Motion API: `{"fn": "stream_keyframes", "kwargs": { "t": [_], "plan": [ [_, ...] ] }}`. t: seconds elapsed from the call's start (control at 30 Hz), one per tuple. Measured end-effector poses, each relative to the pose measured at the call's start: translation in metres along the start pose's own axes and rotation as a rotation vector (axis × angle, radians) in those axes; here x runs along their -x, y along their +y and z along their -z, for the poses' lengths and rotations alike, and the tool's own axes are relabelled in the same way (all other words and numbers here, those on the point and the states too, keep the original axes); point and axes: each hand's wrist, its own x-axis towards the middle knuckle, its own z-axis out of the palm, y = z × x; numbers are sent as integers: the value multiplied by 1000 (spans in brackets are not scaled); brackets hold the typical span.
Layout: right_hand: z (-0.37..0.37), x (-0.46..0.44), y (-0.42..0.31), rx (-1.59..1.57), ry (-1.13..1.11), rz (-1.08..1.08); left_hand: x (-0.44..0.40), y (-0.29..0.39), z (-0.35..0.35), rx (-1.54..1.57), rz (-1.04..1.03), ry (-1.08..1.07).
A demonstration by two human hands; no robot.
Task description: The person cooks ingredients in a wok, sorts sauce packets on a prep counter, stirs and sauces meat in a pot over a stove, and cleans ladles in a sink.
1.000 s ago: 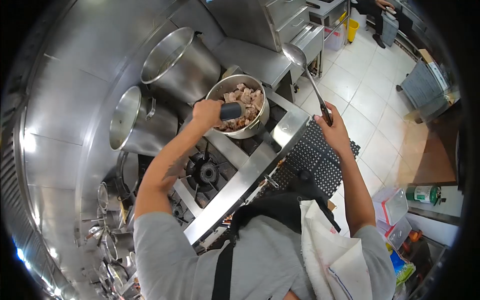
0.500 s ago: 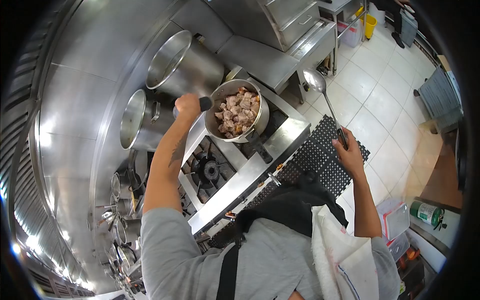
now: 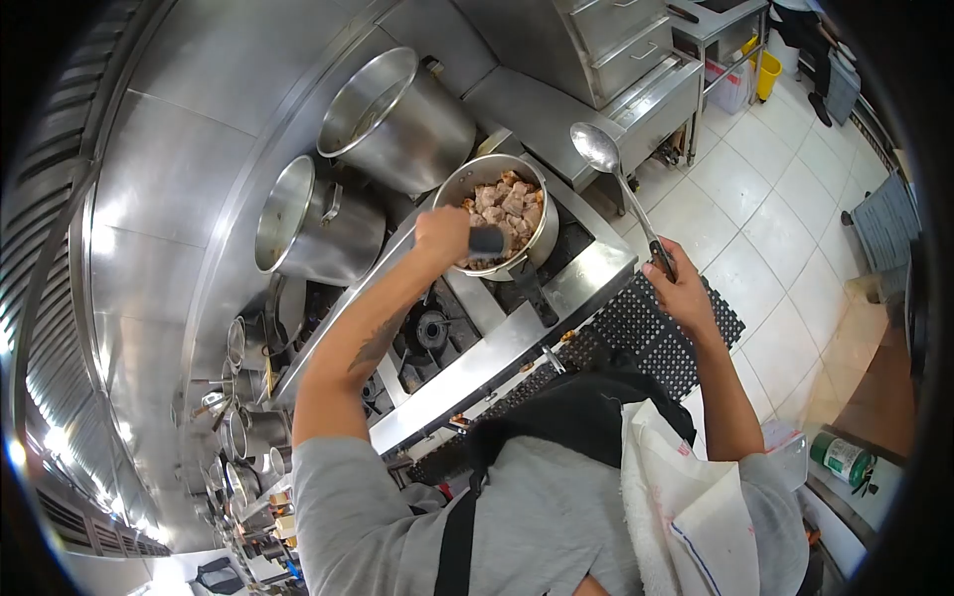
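Observation:
My left hand [image 3: 442, 238] is closed around a dark, cylinder-shaped container [image 3: 487, 240], tipped sideways above the near-left part of a metal pot [image 3: 542, 179]. Motion blurs its end, and its contents cannot be made out. Chunks of browned meat [image 3: 512, 202] fill the bottom of the pot, which sits on the stove [image 3: 586, 288] with its dark handle [image 3: 535, 295] towards me. In my right hand [image 3: 681, 290] is a large metal serving spoon [image 3: 596, 149] with a black handle, held bowl-up, off to the right of the pot and apart from it.
Two tall stockpots [image 3: 422, 129] stand behind the burners at the left. A bare burner [image 3: 430, 331] lies nearer me. Black rubber matting [image 3: 666, 323] covers the floor by the stove. Another person's legs [image 3: 810, 50] show at the far right, near a yellow bucket [image 3: 765, 72].
My left hand has brought the container rightwards, from beside the pot to over the meat. The spoon's bowl has shifted slightly left. The whole view has swung a little.

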Motion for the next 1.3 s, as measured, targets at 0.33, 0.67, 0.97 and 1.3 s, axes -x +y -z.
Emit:
{"fn": "stream_keyframes", "kwargs": {
  "t": [0.33, 0.67, 0.97, 1.3],
  "plan": [
    [20, 45, 24, 2, 73, -118, -91, -13, 8, 42, 192, 219],
    [40, 49, 46, -34, 160, -159, -26, -85, -11, -171, 217, 61],
    [4, 14, 21, 76, 16, -48, 19, -22, -7, 51, 104, 31],
    [-1, 31, 30, 16, -124, -11, 35, -53, -24, 103, 250, 62]
  ]
}}
